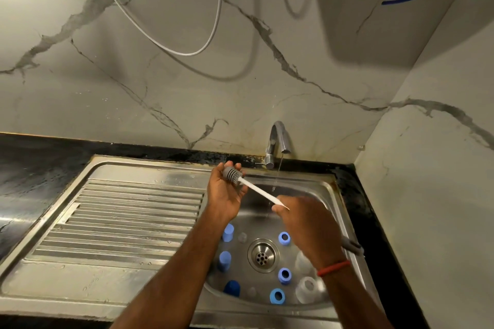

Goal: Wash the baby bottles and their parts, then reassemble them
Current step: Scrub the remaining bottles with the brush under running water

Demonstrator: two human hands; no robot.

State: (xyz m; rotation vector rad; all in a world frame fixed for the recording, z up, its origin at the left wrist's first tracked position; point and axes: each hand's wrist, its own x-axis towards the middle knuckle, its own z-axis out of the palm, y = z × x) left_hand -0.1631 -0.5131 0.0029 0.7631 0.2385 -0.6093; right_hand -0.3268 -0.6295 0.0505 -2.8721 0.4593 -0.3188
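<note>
Brush: held above the basin, behind the drain.
Left hand: fingers curled round the grey head.
Right hand: fingers closed on the white handle's end.
Caps: left of drain.
Rings, bottles: right of drain.
Tap: behind drain, running.

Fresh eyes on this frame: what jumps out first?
The grey-bristled bottle brush with a white handle, held over the steel sink basin: the left hand cups its head and the right hand grips the handle end. Blue plastic rings and caps surround the drain. The chrome tap runs thinly.
</note>
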